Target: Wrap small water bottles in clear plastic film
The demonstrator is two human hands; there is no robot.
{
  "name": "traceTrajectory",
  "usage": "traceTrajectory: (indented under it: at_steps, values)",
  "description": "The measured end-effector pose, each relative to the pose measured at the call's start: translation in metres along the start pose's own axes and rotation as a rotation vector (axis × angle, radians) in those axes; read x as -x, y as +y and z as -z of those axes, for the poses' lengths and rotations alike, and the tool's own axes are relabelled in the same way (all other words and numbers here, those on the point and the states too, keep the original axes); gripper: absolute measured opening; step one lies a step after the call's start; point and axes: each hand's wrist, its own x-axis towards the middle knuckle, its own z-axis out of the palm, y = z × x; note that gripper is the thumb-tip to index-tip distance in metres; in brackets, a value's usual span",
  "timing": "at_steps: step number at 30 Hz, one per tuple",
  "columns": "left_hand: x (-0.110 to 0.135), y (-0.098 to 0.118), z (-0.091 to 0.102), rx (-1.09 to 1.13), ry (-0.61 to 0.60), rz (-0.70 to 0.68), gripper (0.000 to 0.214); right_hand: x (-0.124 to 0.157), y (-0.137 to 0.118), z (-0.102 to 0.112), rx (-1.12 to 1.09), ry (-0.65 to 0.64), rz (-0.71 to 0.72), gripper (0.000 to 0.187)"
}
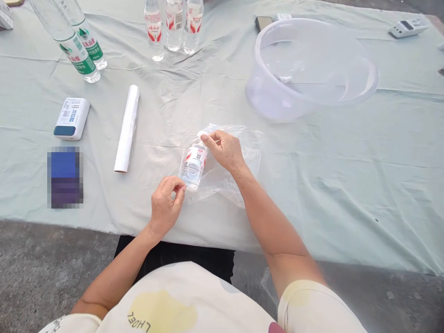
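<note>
I see a small water bottle (194,162) lying on its side near the front edge of the desk (347,185), on a sheet of clear plastic film (249,148) that is partly drawn around it. The bottle's cap end points away from me and its base points toward me.

My right hand (225,150) rests at the cap end; its fingers (210,138) are closed in a pinch on the film at the bottle's neck. My left hand (165,206) is at the base end; its fingers (178,187) are closed in a pinch on the film edge just beside the bottle's base. I cannot tell whether either hand touches the bottle itself through the film.

Left of the bottle lies a white roll (127,127), and further left a white box (71,118) with a blue end. At the far left stand two green-labelled bottles (79,51); at the far centre stand three red-labelled bottles (173,25). A clear plastic basin (312,69) sits tilted at the far right, well apart from both hands.
</note>
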Motion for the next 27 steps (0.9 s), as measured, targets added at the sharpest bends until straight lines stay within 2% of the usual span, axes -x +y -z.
traceTrajectory:
  at_steps: [3, 5, 10, 14, 17, 20, 22, 24, 27]
  values:
    - [-0.002, 0.005, -0.001, 0.144, -0.072, 0.111, 0.005, 0.008, -0.005, -0.006, 0.037, -0.021, -0.083, 0.045]
    - [-0.003, 0.008, -0.002, 0.212, -0.120, 0.115, 0.008, 0.012, -0.007, -0.008, 0.032, -0.027, -0.111, 0.043]
    - [-0.011, 0.009, -0.006, 0.196, -0.229, -0.084, 0.017, 0.018, -0.002, -0.010, -0.078, -0.035, -0.154, 0.042]
    - [-0.019, 0.009, -0.014, 0.283, -0.274, -0.112, 0.019, 0.024, 0.010, -0.012, -0.132, -0.020, -0.099, 0.044]
    - [-0.026, 0.016, -0.021, 0.303, -0.331, -0.126, 0.021, 0.036, 0.020, -0.011, -0.090, 0.077, 0.021, 0.043]
    - [-0.032, 0.028, -0.027, 0.283, -0.416, -0.117, 0.024, 0.066, 0.031, -0.009, -0.007, 0.193, 0.077, 0.045]
    - [-0.036, 0.034, -0.030, 0.280, -0.469, -0.110, 0.023, 0.097, 0.040, -0.007, 0.066, 0.196, 0.112, 0.038]
    - [-0.039, 0.038, -0.035, 0.272, -0.511, -0.127, 0.022, 0.132, 0.050, -0.005, 0.141, 0.132, 0.192, 0.030]
    - [-0.040, 0.044, -0.049, 0.191, -0.583, -0.189, 0.023, 0.180, 0.062, 0.002, 0.206, -0.029, 0.329, 0.022]
